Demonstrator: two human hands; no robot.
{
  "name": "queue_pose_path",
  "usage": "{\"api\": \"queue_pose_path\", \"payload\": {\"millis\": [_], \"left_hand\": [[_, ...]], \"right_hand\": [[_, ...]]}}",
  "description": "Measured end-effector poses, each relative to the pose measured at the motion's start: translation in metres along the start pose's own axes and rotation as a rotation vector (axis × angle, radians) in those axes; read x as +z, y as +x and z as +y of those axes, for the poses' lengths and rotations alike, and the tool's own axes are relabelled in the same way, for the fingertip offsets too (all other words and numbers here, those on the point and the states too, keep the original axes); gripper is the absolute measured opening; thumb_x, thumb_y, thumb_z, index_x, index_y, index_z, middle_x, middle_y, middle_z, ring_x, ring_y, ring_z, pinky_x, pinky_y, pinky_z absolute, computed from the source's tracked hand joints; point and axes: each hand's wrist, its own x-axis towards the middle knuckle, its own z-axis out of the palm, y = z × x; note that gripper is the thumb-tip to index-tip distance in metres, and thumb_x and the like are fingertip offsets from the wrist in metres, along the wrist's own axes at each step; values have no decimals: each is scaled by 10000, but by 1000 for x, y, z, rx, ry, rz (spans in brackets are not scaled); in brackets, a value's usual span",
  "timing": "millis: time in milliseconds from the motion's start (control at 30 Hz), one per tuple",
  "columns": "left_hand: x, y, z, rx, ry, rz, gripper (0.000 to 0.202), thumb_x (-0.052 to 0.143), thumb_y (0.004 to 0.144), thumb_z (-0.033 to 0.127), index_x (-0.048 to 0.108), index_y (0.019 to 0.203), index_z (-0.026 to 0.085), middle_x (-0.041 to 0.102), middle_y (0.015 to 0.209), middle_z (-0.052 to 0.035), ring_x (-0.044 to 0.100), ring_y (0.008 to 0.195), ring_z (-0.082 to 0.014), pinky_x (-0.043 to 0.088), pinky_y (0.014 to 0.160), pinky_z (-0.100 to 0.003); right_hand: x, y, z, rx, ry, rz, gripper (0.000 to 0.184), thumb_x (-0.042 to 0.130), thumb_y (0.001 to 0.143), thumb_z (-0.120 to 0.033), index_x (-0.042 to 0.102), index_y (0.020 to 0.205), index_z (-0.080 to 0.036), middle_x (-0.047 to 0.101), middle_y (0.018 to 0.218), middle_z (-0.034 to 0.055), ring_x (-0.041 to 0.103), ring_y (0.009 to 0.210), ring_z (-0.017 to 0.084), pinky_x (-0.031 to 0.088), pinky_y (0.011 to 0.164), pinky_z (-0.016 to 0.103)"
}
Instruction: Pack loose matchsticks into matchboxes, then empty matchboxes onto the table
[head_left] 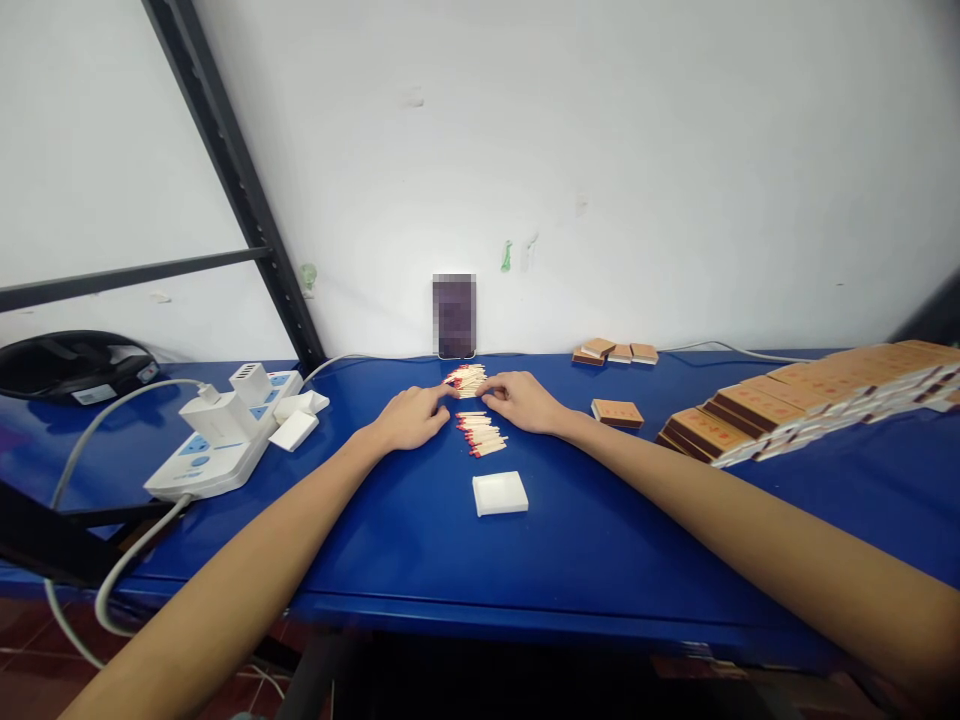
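Observation:
My left hand rests on the table with its index finger stretched out to the red heads of a pile of matches. Its thumb stands apart from that finger. From the other side, my right hand has its bent index finger at the plain ends of the same pile, thumb slightly apart. Nearer to me, between the hands, a loose row of matches lies with red heads to the left. A white matchbox tray lies in front of this row; its contents, if any, cannot be made out.
A closed matchbox lies beyond my right forearm, with several more by the wall. Long stacks of matchboxes fill the right. A power strip with chargers and cables stands left. A phone-like device leans on the wall.

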Motion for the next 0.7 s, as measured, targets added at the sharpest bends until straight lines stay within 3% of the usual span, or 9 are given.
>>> {"api": "queue_pose_path", "payload": {"millis": [467, 700], "left_hand": [[-2, -1, 0, 5, -25, -15, 422, 388, 877, 272, 559, 1262, 240, 642, 741, -21, 589, 677, -199, 407, 688, -299], [-3, -2, -1, 34, -114, -4, 347, 419, 850, 246, 597, 1147, 223, 554, 618, 19, 510, 574, -161, 338, 586, -269]], "right_hand": [[-1, -1, -2, -18, 9, -10, 219, 528, 826, -147, 717, 934, -170, 561, 640, -16, 445, 577, 103, 298, 589, 232], [-3, -2, -3, -19, 58, -43, 181, 527, 828, -206, 702, 863, -173, 530, 604, -30, 432, 557, 99, 289, 573, 232]]}}
